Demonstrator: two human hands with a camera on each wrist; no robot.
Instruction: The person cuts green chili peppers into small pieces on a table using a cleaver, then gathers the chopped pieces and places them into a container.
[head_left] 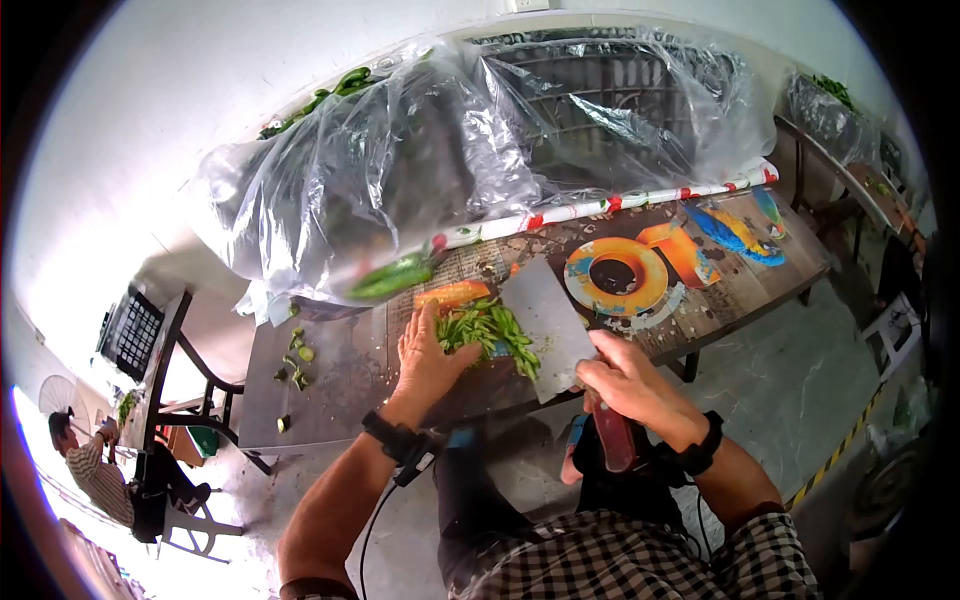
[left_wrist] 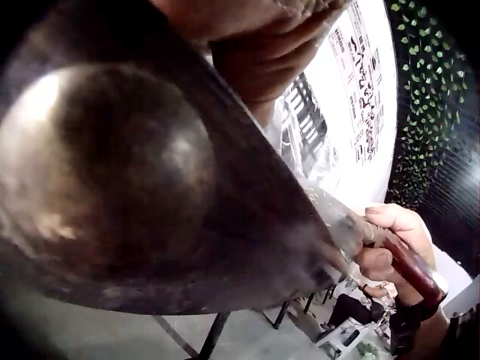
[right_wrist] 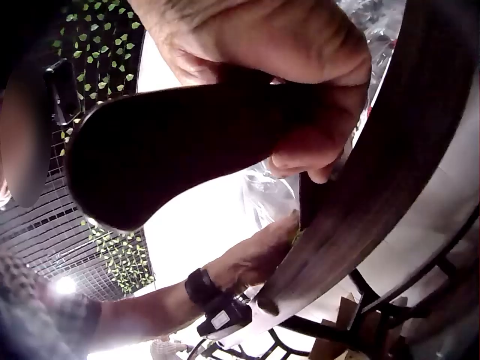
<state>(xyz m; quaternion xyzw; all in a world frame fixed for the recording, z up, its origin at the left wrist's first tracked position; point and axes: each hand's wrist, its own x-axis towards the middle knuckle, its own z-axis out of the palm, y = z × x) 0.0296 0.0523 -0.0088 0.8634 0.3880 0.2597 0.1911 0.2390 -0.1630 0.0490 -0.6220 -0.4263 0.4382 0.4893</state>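
Observation:
In the head view, my right hand (head_left: pixel 640 385) grips the reddish handle (head_left: pixel 613 436) of a cleaver, fingers wrapped round it. The broad grey cleaver blade (head_left: pixel 550 325) lies over the table beside a pile of chopped green vegetable (head_left: pixel 490 332). My left hand (head_left: pixel 428 352) rests at the pile's left side, fingers extended and thumb spread against the pieces. In the right wrist view, the dark handle (right_wrist: pixel 187 146) runs through my right hand (right_wrist: pixel 300 52). The left wrist view shows the red handle (left_wrist: pixel 409 271) in that hand too.
Clear plastic sheeting (head_left: pixel 340 185) covers crates along the table's back. Long green vegetables (head_left: pixel 395 277) lie at its front edge. Green scraps (head_left: pixel 298 355) are scattered on the table (head_left: pixel 340 400) at left. A seated person (head_left: pixel 105 475) is at far left beside another table.

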